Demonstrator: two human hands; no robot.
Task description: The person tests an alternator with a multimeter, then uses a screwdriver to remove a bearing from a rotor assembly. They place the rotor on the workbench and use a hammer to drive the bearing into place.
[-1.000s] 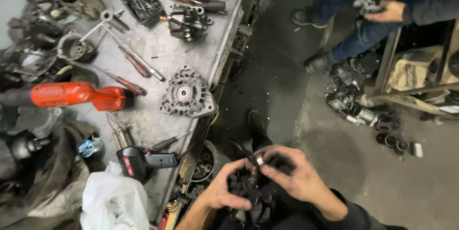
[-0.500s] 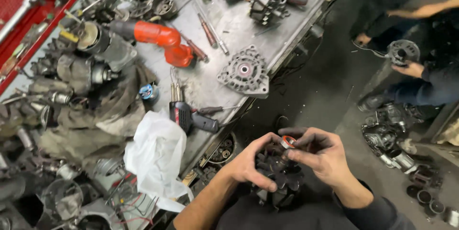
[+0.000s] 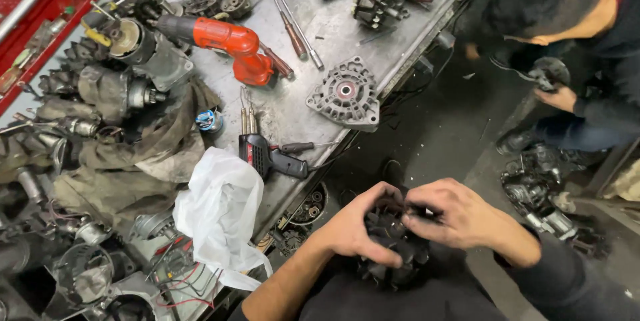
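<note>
Hands, left (image 3: pixel 357 231) and right (image 3: pixel 460 218), grip a black finned part (image 3: pixel 393 248) beside the cluttered workbench (image 3: pixel 320 48)

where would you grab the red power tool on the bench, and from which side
Grip the red power tool around its stubby handle, the part that juts toward the bench edge. Come from above on that near side: the tool lies flat, its dark nose points into the crowded parts at the far left, and the handle end has bare bench beside it.

Black finned part (image 3: pixel 393 244), red drill (image 3: pixel 227 41), white bag (image 3: pixel 223 211)
</note>
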